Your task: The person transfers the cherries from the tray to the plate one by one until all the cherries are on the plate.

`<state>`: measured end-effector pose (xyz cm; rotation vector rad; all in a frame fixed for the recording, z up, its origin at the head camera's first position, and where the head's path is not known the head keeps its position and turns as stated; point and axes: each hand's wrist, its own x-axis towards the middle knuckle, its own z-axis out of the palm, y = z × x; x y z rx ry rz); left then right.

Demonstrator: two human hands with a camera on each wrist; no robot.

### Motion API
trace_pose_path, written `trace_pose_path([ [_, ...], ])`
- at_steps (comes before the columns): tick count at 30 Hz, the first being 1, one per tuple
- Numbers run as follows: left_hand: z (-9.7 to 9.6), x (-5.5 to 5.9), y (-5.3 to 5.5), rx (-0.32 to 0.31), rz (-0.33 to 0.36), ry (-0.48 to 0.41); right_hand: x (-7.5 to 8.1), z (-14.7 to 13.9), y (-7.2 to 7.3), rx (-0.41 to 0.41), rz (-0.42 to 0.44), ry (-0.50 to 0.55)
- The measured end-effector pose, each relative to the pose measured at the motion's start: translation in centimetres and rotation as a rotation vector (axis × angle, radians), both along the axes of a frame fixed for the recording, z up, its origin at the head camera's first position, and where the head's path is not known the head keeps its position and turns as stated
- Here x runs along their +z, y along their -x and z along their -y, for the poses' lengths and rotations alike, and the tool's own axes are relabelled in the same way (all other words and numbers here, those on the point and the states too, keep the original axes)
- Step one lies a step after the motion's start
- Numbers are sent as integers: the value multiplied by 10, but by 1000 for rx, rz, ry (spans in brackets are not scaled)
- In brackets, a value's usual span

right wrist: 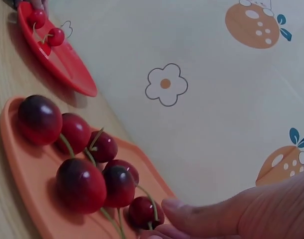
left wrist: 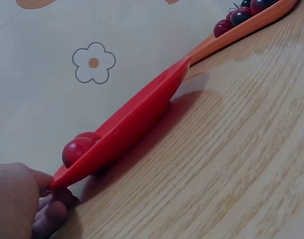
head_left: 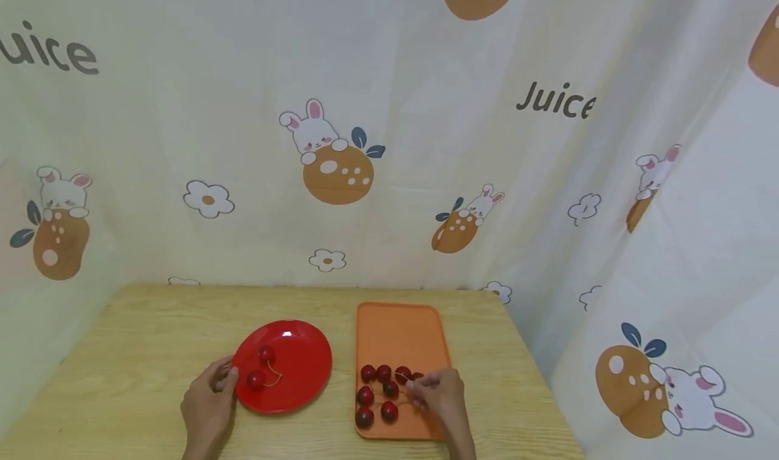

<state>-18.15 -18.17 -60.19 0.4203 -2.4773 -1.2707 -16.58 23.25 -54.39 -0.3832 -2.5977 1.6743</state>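
My left hand [head_left: 208,400] grips the left rim of a round red plate [head_left: 304,369], thumb above and fingers beneath in the left wrist view. Two red cherries [head_left: 255,379] joined by their stems lie toward the plate's left side. To the right, several dark red cherries [head_left: 365,396] with green stems sit on the near half of an orange tray [head_left: 398,331]. My right hand [head_left: 443,392] is over the tray's right side, thumb and fingertips pinched at the stems beside a cherry [right wrist: 142,213]. The fingertips are partly cut off in the right wrist view.
Plate and tray stand side by side on a light wood-grain table [head_left: 176,331], with a gap between them. A pale curtain [head_left: 255,108] printed with rabbits, oranges and flowers hangs behind the table and along its sides.
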Motion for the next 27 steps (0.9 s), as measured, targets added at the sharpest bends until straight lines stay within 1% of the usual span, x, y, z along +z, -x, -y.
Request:
trace_pose_path([
  [4,0,-1,-3,2,12,1,-3,-1,-7,-6,-2,-38],
  [8,0,0,-2,-7,16,2,-8,1,-9,-49,13,-172],
  [10,0,1,-1,-6,19,0,-9,3,-10,-77,38,-236],
  [12,0,1,0,-6,16,-1,-10,6,-10,-107,69,-271],
  [15,0,1,2,1,6,9,-12,10,-10,-145,95,-289],
  [19,0,0,3,4,-14,22,-13,14,-10,-169,85,-325],
  [22,0,0,2,0,-28,21,-14,13,-11,-164,61,-329],
  [27,0,-1,1,-2,-33,23,-16,8,-12,-133,33,-285],
])
